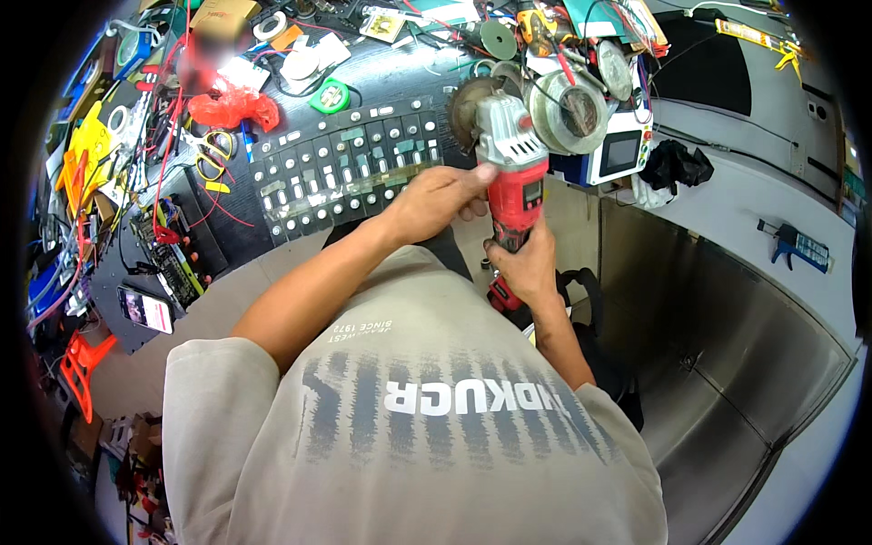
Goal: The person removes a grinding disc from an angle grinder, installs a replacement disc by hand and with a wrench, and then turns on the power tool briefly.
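A cordless angle grinder [515, 193] with a red body, silver head and red battery end is held upright against the bench's right side. My right hand [530, 262] is wrapped round its dark lower grip. My left hand [436, 202] is closed at the upper body, its thumb pressed where red meets silver; its other fingers are partly hidden. A brown round disc [468, 111] shows at the grinder's head, left of the silver housing. Left of the grinder, a black strip panel [341, 163] with rows of silver contacts lies along the bench edge, near my left hand.
Scissors [214, 154], a red plastic bag [234, 106] and a green tape measure [330, 95] lie on the cluttered black bench [386, 68]. A wire spool [565, 113] and a white device with a screen [621, 150] stand right. A phone [145, 309] rests at the left corner.
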`<state>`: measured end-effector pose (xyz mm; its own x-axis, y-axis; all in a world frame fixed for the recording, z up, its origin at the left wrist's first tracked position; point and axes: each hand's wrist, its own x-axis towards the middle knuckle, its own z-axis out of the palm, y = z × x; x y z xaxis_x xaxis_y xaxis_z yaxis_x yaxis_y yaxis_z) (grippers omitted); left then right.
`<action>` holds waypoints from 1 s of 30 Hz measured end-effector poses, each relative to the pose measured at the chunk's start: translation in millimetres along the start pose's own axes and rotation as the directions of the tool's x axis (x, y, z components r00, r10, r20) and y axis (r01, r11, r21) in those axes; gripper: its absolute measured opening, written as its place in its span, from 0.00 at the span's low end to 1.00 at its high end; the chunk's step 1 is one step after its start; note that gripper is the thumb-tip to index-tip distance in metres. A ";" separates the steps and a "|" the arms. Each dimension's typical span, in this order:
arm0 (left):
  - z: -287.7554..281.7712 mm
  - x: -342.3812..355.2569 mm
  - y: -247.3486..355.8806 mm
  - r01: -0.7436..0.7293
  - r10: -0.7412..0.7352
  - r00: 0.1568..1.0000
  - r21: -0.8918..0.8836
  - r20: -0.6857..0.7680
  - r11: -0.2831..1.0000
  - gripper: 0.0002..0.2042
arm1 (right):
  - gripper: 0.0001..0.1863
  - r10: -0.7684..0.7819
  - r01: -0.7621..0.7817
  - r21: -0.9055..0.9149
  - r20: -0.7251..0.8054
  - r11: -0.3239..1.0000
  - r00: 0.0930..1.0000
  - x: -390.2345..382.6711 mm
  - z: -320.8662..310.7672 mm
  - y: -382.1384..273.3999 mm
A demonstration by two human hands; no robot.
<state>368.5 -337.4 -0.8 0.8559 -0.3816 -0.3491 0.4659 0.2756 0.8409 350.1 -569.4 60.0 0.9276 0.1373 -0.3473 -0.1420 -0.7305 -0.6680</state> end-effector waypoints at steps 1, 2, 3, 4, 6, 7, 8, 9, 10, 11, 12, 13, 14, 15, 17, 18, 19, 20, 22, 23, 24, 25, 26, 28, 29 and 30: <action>-5.6 -6.3 8.4 -0.039 0.038 0.999 -0.051 -0.017 0.998 0.37 | 0.34 -0.023 0.023 0.005 -0.022 1.000 1.000 -3.8 -2.9 1.1; -14.8 -6.4 9.4 -0.075 0.073 0.997 -0.070 -0.041 0.995 0.27 | 0.34 -0.045 0.045 0.010 -0.044 0.999 0.998 -6.2 -6.2 2.2; -18.1 -6.6 17.2 -0.135 0.126 0.982 -0.054 -0.143 0.989 0.22 | 0.34 -0.032 0.033 0.005 -0.041 0.999 0.999 -8.4 -10.4 2.8; -19.5 -6.5 25.2 -0.192 0.178 0.954 -0.034 -0.242 0.981 0.18 | 0.34 -0.012 0.013 0.027 -0.044 1.000 0.999 -11.1 -13.8 1.2; -10.6 -2.4 42.7 -0.350 0.314 0.856 -0.013 -0.410 0.937 0.14 | 0.34 0.023 -0.019 0.075 -0.048 0.997 0.999 -15.4 -19.0 -4.5; -5.2 -0.7 53.8 -0.371 0.323 0.852 -0.040 -0.411 0.928 0.13 | 0.33 -0.001 0.007 0.096 -0.056 0.995 0.998 -17.1 -19.7 1.7; -0.9 -0.2 63.0 -0.391 0.332 0.849 -0.068 -0.411 0.918 0.13 | 0.32 -0.006 0.013 0.122 -0.052 0.992 0.999 -18.4 -20.5 4.7; 4.0 1.4 67.8 -0.407 0.346 0.846 -0.074 -0.406 0.910 0.13 | 0.32 -0.015 0.022 0.147 -0.048 0.989 0.999 -18.1 -22.7 6.2; 8.4 2.9 71.8 -0.423 0.360 0.843 -0.080 -0.400 0.903 0.12 | 0.32 -0.023 0.031 0.171 -0.044 0.985 0.999 -16.8 -26.1 6.5; 11.9 5.2 74.6 -0.439 0.374 0.840 -0.086 -0.393 0.895 0.12 | 0.29 -0.019 0.018 0.222 0.001 0.975 1.000 -14.7 -31.7 4.8; 14.0 7.9 76.8 -0.453 0.383 0.835 -0.097 -0.395 0.886 0.12 | 0.27 0.018 -0.034 0.277 0.062 0.960 0.998 -12.1 -38.4 4.8; 16.0 10.7 79.0 -0.466 0.392 0.830 -0.108 -0.397 0.878 0.11 | 0.26 0.051 -0.090 0.327 0.125 0.941 0.991 -9.4 -46.8 5.6; 18.3 13.3 81.5 -0.479 0.400 0.825 -0.118 -0.399 0.870 0.11 | 0.25 0.081 -0.148 0.373 0.189 0.916 0.979 -6.7 -53.4 5.3; 21.3 12.4 86.8 -0.465 0.384 0.830 -0.121 -0.404 0.877 0.10 | 0.23 0.024 -0.092 0.386 0.177 0.918 0.984 -5.5 -58.6 -7.2; 24.4 16.2 92.0 -0.508 0.429 0.815 -0.125 -0.390 0.852 0.10 | 0.24 0.020 -0.120 0.478 0.209 0.870 0.978 -1.5 -65.0 -3.6; 25.6 17.4 94.3 -0.529 0.450 0.807 -0.128 -0.383 0.839 0.10 | 0.24 0.018 -0.136 0.521 0.226 0.842 0.974 -0.4 -68.4 -3.9; 27.3 16.7 96.9 -0.514 0.442 0.811 -0.104 -0.384 0.852 0.11 | 0.24 0.046 -0.190 0.547 0.267 0.815 0.963 -0.6 -73.7 -9.9; 30.3 16.0 99.3 -0.550 0.482 0.784 -0.077 -0.391 0.832 0.11 | 0.26 0.050 -0.210 0.562 0.286 0.800 0.957 0.1 -76.1 -12.6; 36.5 14.8 103.3 -0.620 0.561 0.723 -0.021 -0.403 0.784 0.12 | 0.28 0.057 -0.248 0.588 0.324 0.770 0.944 2.2 -79.7 -16.9; 36.6 13.6 103.5 -0.613 0.568 0.723 0.014 -0.394 0.790 0.15 | 0.30 0.061 -0.265 0.616 0.331 0.742 0.942 2.7 -80.2 -20.9; 37.8 13.8 103.4 -0.624 0.584 0.709 0.034 -0.396 0.781 0.16 | 0.31 0.066 -0.283 0.642 0.341 0.712 0.938 2.2 -80.0 -25.2; 39.1 14.5 103.2 -0.635 0.600 0.694 0.054 -0.398 0.771 0.17 | 0.33 0.070 -0.301 0.666 0.351 0.682 0.934 2.1 -80.5 -27.9; 39.9 14.5 103.3 -0.645 0.616 0.679 0.075 -0.400 0.760 0.18 | 0.34 0.054 -0.312 0.673 0.375 0.671 0.925 2.8 -81.7 -27.5; 35.9 8.6 108.4 -0.574 0.559 0.763 0.058 -0.325 0.817 0.21 | 0.36 0.025 -0.337 0.685 0.422 0.646 0.906 4.2 -82.6 -23.7; 36.2 8.9 108.9 -0.571 0.554 0.768 0.048 -0.321 0.819 0.21 | 0.35 0.019 -0.357 0.693 0.444 0.626 0.896 4.0 -83.8 -20.8; 35.5 7.7 108.1 -0.565 0.547 0.775 0.041 -0.317 0.824 0.21 | 0.35 0.033 -0.369 0.686 0.450 0.627 0.893 3.7 -84.0 -22.9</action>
<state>417.4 -341.8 102.1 0.9891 0.1352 0.0581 -0.1089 0.4065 0.9071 385.8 -608.3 129.3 0.6680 0.3993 -0.6279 -0.6681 -0.0497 -0.7424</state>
